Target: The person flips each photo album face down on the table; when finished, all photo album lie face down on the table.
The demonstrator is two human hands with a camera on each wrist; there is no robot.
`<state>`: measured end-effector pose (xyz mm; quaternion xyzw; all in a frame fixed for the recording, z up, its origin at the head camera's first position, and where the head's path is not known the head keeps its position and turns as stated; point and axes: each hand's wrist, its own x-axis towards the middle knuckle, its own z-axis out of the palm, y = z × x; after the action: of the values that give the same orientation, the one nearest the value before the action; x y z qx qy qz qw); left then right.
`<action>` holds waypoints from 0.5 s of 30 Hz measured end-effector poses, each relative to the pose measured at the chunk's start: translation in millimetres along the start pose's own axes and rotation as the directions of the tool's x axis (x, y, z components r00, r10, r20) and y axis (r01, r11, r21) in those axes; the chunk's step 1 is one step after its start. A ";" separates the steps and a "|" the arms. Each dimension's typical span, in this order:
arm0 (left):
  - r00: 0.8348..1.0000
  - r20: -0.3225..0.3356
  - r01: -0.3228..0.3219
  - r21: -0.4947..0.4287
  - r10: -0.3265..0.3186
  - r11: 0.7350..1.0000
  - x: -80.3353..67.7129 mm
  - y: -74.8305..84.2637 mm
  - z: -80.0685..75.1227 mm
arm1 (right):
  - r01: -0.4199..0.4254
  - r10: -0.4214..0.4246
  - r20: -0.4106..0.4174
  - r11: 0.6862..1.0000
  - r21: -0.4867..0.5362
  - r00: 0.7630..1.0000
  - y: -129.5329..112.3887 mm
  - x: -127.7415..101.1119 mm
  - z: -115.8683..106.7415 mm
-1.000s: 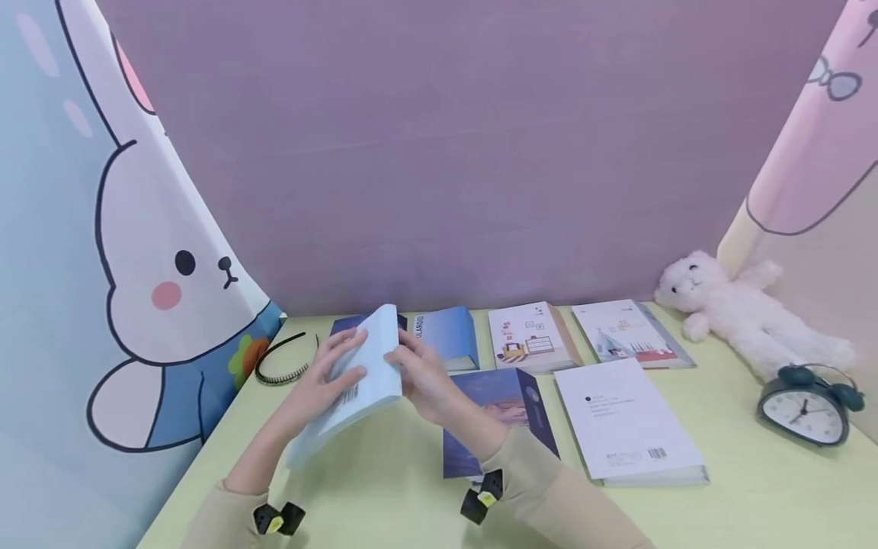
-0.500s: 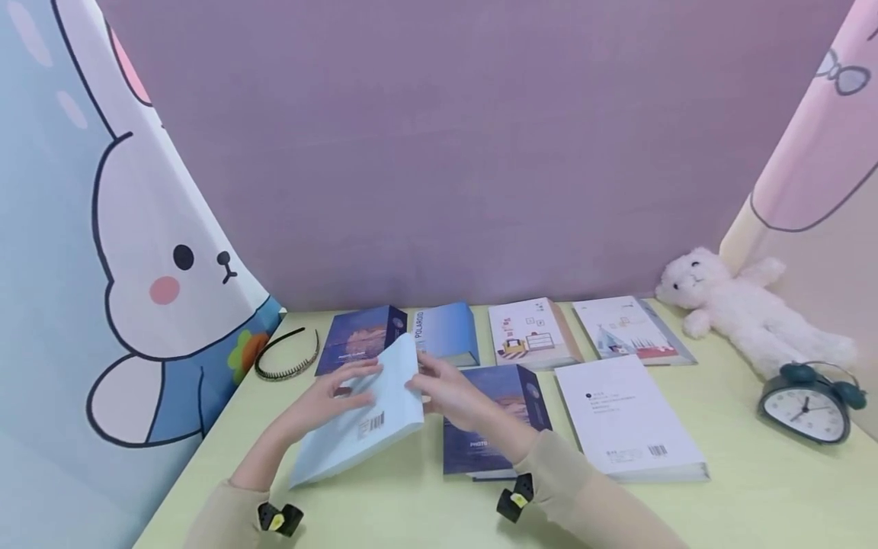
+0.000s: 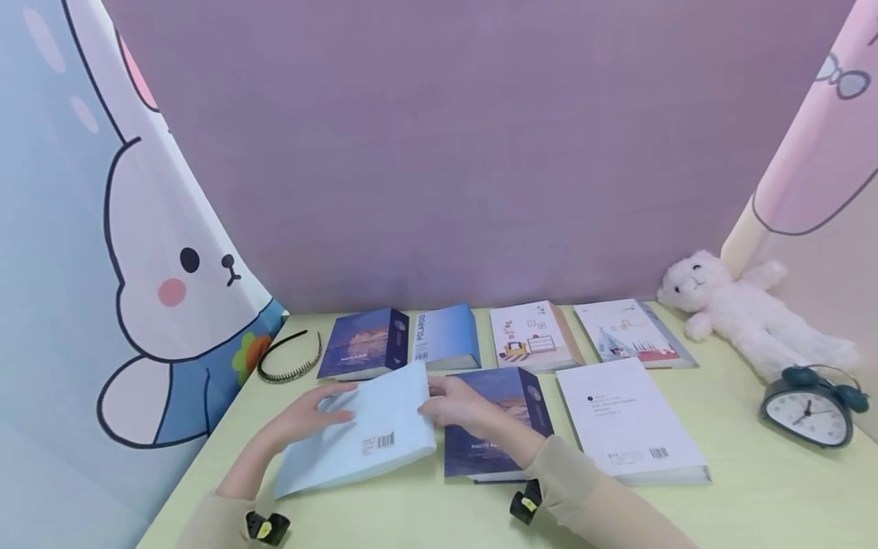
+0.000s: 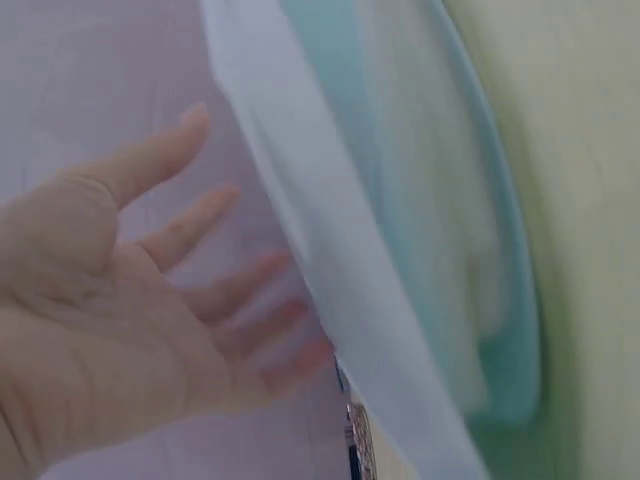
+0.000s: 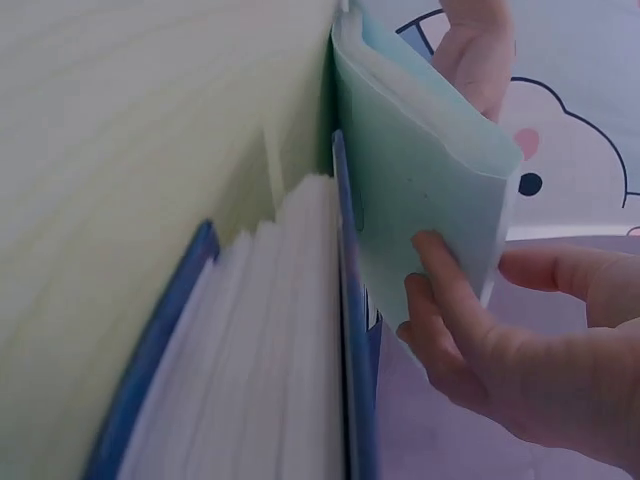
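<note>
A light blue book (image 3: 357, 446) lies almost flat on the pale green table (image 3: 754, 496), barcode side up. My left hand (image 3: 312, 412) rests on its left half with straight fingers. In the left wrist view the left hand (image 4: 230, 260) shows an open palm beside the book's cover (image 4: 400, 250). My right hand (image 3: 456, 404) holds the book's right edge, over a dark blue photo album (image 3: 497, 435). In the right wrist view the right hand (image 5: 470, 300) has its fingers (image 5: 440, 290) curled onto the book (image 5: 420, 170), thumb on the other side.
Along the back stand a dark blue album (image 3: 366, 343), a blue Polaroid book (image 3: 446, 338) and two white illustrated books (image 3: 531, 335). A white book (image 3: 627, 419) lies front right. A plush bunny (image 3: 748, 309), an alarm clock (image 3: 809, 404) and a black headband (image 3: 288, 358) sit at the sides.
The light blue book has come down from a steep tilt to nearly flat on the table. Both hands lowered with it, uncovering the dark blue album behind.
</note>
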<state>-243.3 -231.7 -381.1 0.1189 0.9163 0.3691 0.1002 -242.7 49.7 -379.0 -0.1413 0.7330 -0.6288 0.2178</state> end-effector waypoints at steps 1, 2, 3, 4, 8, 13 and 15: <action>1.000 -0.004 0.028 0.012 -0.028 1.000 -2.5 -2.3 -0.9 | -0.003 0.003 0.001 1.000 -0.012 1.000 1.1 0.0 -0.5; 0.998 -0.006 0.055 0.018 -0.055 0.998 -4.6 -4.7 -1.6 | -0.003 0.003 0.001 0.999 -0.032 1.000 2.0 0.0 -0.9; 0.997 0.002 0.072 0.020 -0.072 0.997 -6.8 -6.7 -2.4 | -0.004 0.004 0.001 0.998 -0.055 1.000 2.7 -0.3 -1.1; 0.996 0.008 0.085 0.019 -0.085 0.996 -8.1 -8.7 -2.8 | -0.008 0.008 0.002 0.997 -0.074 1.000 3.1 -0.7 -1.3; 0.995 0.034 0.091 0.004 -0.091 0.996 -11.8 -11.0 -4.8 | -0.019 0.019 -0.001 0.990 -0.141 1.000 4.7 -1.8 -1.4; 0.996 0.045 0.083 -0.004 -0.083 0.997 -13.1 -11.1 -7.7 | -0.009 0.013 0.028 0.987 -0.158 1.000 5.3 -3.5 -2.3; 0.995 0.043 0.089 -0.002 -0.089 0.996 -12.6 -12.7 -8.1 | -0.011 0.017 0.042 0.989 -0.145 0.999 6.0 -4.1 -3.1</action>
<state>-235.3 -249.6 -383.0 0.0858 0.9176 0.3635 0.1361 -240.3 55.3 -384.0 -0.1651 0.7728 -0.5691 0.2270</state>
